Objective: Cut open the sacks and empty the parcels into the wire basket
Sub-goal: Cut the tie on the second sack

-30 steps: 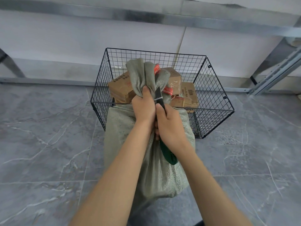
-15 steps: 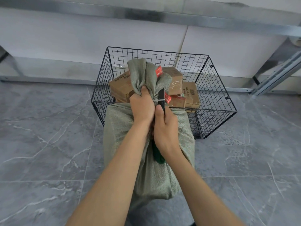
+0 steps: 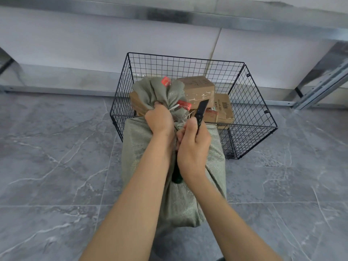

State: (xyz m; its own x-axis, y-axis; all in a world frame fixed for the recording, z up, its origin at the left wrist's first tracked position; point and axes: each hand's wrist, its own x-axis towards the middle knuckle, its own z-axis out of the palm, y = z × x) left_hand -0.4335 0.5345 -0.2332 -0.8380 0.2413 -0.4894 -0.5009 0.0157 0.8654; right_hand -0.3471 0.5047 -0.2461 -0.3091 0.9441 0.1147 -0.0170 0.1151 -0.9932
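A grey-green woven sack [image 3: 143, 153] stands on the floor against the front of the black wire basket [image 3: 259, 102]. My left hand [image 3: 160, 119] grips its bunched neck, where a red tag [image 3: 184, 105] and a pale tie show. My right hand [image 3: 192, 147] holds a utility knife [image 3: 201, 112]; the dark blade points up and to the right, clear of the neck, and the green handle end sticks out below my wrist. Brown cardboard parcels [image 3: 197, 87] lie inside the basket behind the sack.
The basket stands on grey marble-patterned floor tiles [image 3: 52, 159] in front of a white wall [image 3: 94, 42]. A metal rail [image 3: 320, 87] slants down at the right, and a metal beam runs along the top.
The knife blade has swung out to the right, away from the sack's neck. The red tag and the tie now show beside my left hand.
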